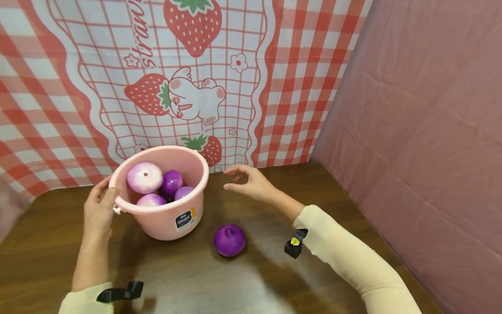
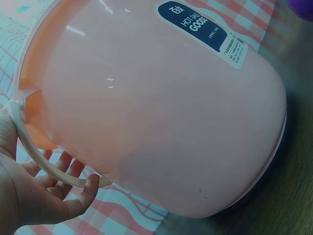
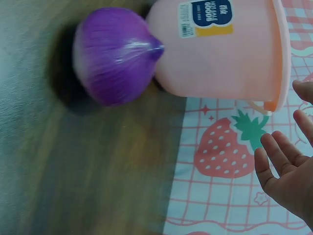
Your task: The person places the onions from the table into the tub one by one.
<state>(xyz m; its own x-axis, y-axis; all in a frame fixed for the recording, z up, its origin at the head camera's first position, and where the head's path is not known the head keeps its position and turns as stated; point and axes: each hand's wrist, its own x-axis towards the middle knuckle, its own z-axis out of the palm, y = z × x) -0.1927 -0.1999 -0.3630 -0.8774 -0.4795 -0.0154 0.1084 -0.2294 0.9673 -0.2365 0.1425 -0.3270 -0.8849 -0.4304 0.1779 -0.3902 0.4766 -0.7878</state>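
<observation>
A pink bucket [image 1: 168,224] stands on the table with several onions inside, among them a large pale onion [image 1: 145,178] and a darker purple onion [image 1: 171,183]. At the bucket's left rim my left hand [image 1: 99,205] grips the edge, thumb over the top. In the left wrist view its fingers spread around the white handle [image 2: 44,164]. My right hand [image 1: 251,183] hovers to the right of the bucket, fingers loosely bent and holding nothing. Between bucket and right forearm, a single purple onion [image 1: 229,240] lies on the tabletop, stem end up.
Behind the brown wooden table [image 1: 188,279] hangs a red-and-white checked cloth [image 1: 306,87] printed with strawberries, close to the bucket's far side. A plain pink cloth [image 1: 423,131] borders the table on the right.
</observation>
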